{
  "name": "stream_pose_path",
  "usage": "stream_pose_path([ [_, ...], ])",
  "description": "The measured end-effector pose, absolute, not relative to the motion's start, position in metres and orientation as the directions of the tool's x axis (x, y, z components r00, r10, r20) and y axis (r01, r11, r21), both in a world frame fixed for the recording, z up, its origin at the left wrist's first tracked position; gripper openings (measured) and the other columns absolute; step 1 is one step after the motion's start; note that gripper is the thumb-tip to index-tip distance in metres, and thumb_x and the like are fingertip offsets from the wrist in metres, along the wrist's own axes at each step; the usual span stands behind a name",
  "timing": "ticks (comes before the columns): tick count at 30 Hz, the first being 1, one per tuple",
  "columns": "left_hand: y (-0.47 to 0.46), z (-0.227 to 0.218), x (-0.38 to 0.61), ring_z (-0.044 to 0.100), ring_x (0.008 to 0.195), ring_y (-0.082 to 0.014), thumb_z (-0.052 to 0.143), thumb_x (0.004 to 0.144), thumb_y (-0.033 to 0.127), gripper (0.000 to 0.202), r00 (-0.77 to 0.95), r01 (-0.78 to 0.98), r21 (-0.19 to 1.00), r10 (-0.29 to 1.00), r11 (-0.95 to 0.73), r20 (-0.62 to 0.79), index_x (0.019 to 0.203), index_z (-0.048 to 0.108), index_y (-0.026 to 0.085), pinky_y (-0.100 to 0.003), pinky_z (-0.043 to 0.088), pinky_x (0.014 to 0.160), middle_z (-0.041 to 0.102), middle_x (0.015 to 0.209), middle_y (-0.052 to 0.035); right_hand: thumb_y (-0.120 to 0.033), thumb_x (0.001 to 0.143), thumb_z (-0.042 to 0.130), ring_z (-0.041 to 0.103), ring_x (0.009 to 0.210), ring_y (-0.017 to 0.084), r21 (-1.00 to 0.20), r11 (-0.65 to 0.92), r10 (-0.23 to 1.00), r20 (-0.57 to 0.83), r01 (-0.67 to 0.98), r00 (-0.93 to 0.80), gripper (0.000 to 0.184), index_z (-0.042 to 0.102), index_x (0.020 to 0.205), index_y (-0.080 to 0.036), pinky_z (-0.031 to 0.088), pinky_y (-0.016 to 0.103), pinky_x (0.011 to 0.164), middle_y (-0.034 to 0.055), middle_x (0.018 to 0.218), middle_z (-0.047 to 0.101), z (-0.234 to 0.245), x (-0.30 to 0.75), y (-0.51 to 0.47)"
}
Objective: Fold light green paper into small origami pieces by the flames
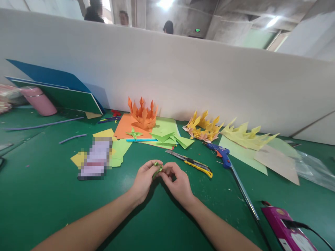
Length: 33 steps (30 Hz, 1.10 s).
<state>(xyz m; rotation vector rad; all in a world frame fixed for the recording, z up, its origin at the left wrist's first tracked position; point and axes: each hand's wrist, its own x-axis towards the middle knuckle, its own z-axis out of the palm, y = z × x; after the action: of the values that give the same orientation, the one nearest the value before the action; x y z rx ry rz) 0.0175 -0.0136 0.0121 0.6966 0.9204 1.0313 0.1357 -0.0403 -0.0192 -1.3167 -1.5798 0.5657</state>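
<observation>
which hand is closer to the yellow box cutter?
Right. The right hand sits just below-left of the yellow box cutter; the left hand is farther left. Both pinch a small green paper piece.

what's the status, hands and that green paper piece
Left hand, right hand both pinching green paper piece above the table. Utility knife just beyond, not touching.
</observation>
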Motion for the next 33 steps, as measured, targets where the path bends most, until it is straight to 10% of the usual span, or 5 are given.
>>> stream_pose_path([
  [33,-0.0173,0.0082,0.019,0.057,0.061,-0.0088,0.079,0.045,0.024,0.034,0.14,-0.462,0.822,0.943,0.332,-0.302,0.069,0.057,0.016,-0.023,0.048,0.067,0.059,0.064,0.0048,-0.024,0.075,0.052,0.044,0.048,0.01,-0.865,0.275,0.934,0.344,0.42,0.098,0.017,0.064,0.083,-0.016,0.039,0.02,0.048,-0.0035,0.057,0.052,-0.0138,0.1376,-0.0387],
])
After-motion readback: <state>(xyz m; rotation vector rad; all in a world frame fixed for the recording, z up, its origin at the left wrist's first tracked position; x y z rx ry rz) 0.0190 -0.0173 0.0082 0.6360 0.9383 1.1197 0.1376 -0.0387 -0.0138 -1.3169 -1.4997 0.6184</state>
